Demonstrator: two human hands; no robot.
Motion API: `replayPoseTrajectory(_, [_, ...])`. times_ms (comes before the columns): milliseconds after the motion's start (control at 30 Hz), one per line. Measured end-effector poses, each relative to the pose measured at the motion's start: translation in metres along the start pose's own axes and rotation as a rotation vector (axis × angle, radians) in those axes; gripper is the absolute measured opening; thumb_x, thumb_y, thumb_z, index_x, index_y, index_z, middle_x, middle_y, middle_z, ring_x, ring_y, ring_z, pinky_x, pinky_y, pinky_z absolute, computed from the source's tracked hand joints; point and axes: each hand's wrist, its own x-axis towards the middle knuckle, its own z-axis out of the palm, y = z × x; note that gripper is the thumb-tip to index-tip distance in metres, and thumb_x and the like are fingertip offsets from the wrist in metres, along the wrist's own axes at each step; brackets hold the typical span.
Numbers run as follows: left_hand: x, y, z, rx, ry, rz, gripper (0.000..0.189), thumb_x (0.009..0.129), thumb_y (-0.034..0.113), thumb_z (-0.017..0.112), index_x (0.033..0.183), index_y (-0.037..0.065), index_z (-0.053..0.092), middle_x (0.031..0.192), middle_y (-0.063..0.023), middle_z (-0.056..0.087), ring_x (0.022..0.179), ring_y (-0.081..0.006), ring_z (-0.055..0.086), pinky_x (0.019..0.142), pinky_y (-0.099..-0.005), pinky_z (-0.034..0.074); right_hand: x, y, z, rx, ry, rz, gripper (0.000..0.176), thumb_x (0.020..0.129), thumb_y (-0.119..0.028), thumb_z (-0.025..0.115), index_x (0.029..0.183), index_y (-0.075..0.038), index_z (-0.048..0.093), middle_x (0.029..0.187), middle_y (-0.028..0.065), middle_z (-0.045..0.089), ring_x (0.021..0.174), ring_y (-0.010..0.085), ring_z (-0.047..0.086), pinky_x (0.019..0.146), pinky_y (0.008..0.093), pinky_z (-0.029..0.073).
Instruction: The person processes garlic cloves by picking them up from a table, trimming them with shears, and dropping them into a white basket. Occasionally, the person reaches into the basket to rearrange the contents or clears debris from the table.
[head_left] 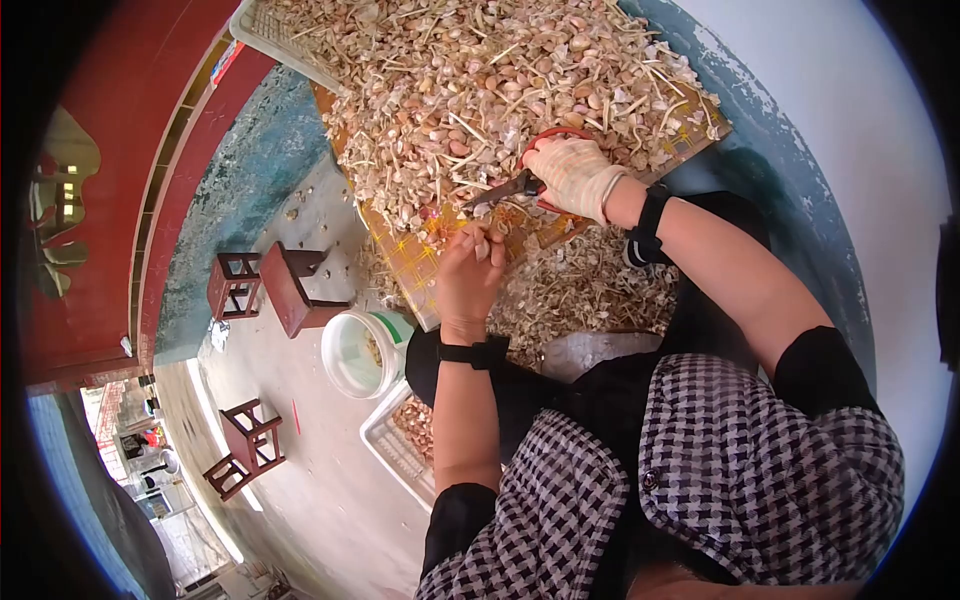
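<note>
My right hand [575,178], in a pale glove, grips scissors [522,186] with red handles; their dark blades point left over the front of the garlic heap. My left hand [468,272] is bare and curled just below the blade tips. A pale garlic clove [482,246] seems to be between its fingers, partly hidden by them. Beyond both hands spreads a big heap of loose garlic cloves, stalks and papery skins [480,100] on a board with a yellow-orange patterned cover [395,262].
Skins and stalk scraps [590,290] lie below the board by my legs. To the left stand a white bucket [352,352] and a white basket [377,432] of cloves. Small wooden stools [290,290] are on the floor. A white basket [290,45] touches the heap's far left.
</note>
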Motion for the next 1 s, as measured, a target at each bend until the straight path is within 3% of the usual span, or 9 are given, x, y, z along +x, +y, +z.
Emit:
replayPoseTrajectory(67, [0.003,-0.003,-0.002,-0.058,-0.018,-0.009,0.020,0.093,0.020,0.052,0.098,0.000,0.057,0.090,-0.0100,0.058,0.066,-0.0147,0.049,0.043,-0.0205,0.035,0.007,-0.001,0.004,0.026,-0.038,0.010,0.035,0.075,-0.019,0.072,0.106,-0.009,0.061,0.095,0.0126,0.063,0.094,0.0312,0.063,0.078,0.0417,0.051])
replayPoseTrajectory(167, [0.023,-0.015,-0.027,-0.044,0.185,-0.020,0.024,0.097,0.020,0.051,0.105,-0.002,0.057,0.087,-0.0089,0.060,0.065,-0.0147,0.052,0.046,-0.0206,0.037,0.011,0.006,0.002,0.134,-0.014,0.017,0.034,0.074,-0.019,0.070,0.104,-0.006,0.061,0.090,0.0166,0.065,0.089,0.0345,0.064,0.076,0.0431,0.050])
replayPoseTrajectory(400, [0.027,-0.017,0.028,0.463,-0.101,0.031,0.022,0.100,0.016,0.050,0.112,-0.001,0.056,0.089,-0.0052,0.063,0.069,-0.0096,0.057,0.052,-0.0213,0.038,0.001,-0.015,-0.022,0.215,-0.015,-0.106,0.035,0.068,-0.018,0.064,0.101,-0.006,0.065,0.082,0.0194,0.065,0.082,0.0381,0.064,0.070,0.0460,0.050])
replayPoseTrajectory(500, [0.020,-0.025,0.043,0.459,0.091,0.066,0.021,0.099,0.016,0.052,0.111,-0.001,0.057,0.092,-0.0042,0.063,0.067,-0.0091,0.055,0.052,-0.0209,0.038,-0.002,-0.014,-0.022,0.245,-0.029,-0.075,0.035,0.068,-0.019,0.065,0.100,-0.005,0.065,0.083,0.0199,0.066,0.082,0.0382,0.064,0.070,0.0460,0.049])
replayPoseTrajectory(633, [0.008,-0.020,0.036,0.203,0.045,0.128,0.021,0.098,0.012,0.052,0.112,-0.002,0.057,0.098,-0.0074,0.063,0.072,-0.0069,0.052,0.054,-0.0169,0.035,-0.008,0.004,-0.023,0.477,0.047,0.004,0.032,0.072,-0.024,0.068,0.098,-0.005,0.065,0.082,0.0202,0.065,0.077,0.0353,0.064,0.066,0.0421,0.049])
replayPoseTrajectory(700, [-0.005,-0.014,0.037,0.142,0.055,0.134,0.021,0.098,0.011,0.052,0.114,-0.003,0.056,0.100,-0.0093,0.062,0.072,-0.0068,0.049,0.054,-0.0173,0.035,-0.025,0.014,-0.023,0.431,0.073,0.017,0.035,0.076,-0.032,0.069,0.096,-0.004,0.063,0.078,0.0193,0.064,0.074,0.0342,0.064,0.066,0.0402,0.049])
replayPoseTrajectory(800, [-0.022,-0.009,0.039,0.074,0.035,0.132,0.019,0.097,0.011,0.054,0.111,-0.002,0.056,0.099,-0.0086,0.061,0.072,-0.0076,0.050,0.058,-0.0178,0.038,-0.079,-0.003,-0.049,0.347,-0.111,0.045,0.045,0.076,-0.043,0.069,0.099,-0.004,0.063,0.084,0.0184,0.064,0.082,0.0342,0.064,0.073,0.0417,0.050])
replayPoseTrajectory(867, [-0.032,-0.013,0.039,0.023,-0.001,0.111,0.017,0.095,0.009,0.057,0.110,0.000,0.057,0.098,-0.0072,0.062,0.078,-0.0084,0.052,0.068,-0.0178,0.043,-0.104,-0.014,-0.055,0.186,-0.051,0.083,0.052,0.075,-0.050,0.068,0.099,-0.004,0.062,0.092,0.0158,0.064,0.091,0.0328,0.064,0.079,0.0427,0.050])
replayPoseTrajectory(1000, [-0.051,-0.021,0.054,0.100,-0.042,0.161,0.015,0.095,0.010,0.058,0.107,0.001,0.057,0.096,-0.0072,0.062,0.073,-0.0078,0.050,0.062,-0.0178,0.039,-0.129,-0.021,-0.048,0.091,0.123,-0.043,0.047,0.074,-0.046,0.069,0.096,-0.005,0.062,0.084,0.0147,0.065,0.084,0.0341,0.064,0.077,0.0440,0.051])
